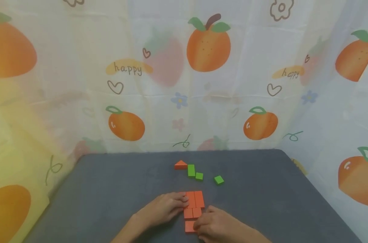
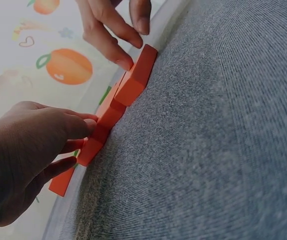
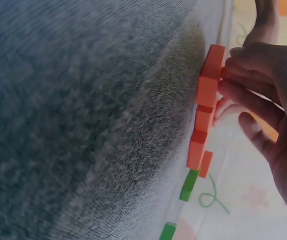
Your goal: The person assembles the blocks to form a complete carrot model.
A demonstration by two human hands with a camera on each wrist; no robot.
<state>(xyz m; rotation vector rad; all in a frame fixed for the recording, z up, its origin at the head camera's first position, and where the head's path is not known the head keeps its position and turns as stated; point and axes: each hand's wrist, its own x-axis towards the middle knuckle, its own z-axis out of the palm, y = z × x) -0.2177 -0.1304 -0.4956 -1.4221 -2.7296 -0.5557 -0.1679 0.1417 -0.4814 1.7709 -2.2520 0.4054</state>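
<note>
Orange wooden blocks lie flat in the head view: tall rectangular blocks side by side, two smaller square blocks against their near side, and a near block just below, across a narrow gap. My left hand rests at the left side of the tall blocks, fingertips over the leftmost, partly hiding it. In the left wrist view its fingers touch the row's edge. My right hand is at the near block's right end, covering it; fingertips touch the top of that block in the right wrist view.
Farther back on the grey table lie an orange triangular block, a green rectangular block and two small green blocks, one beside it and one off to the right. A fruit-patterned curtain surrounds the table's back and sides.
</note>
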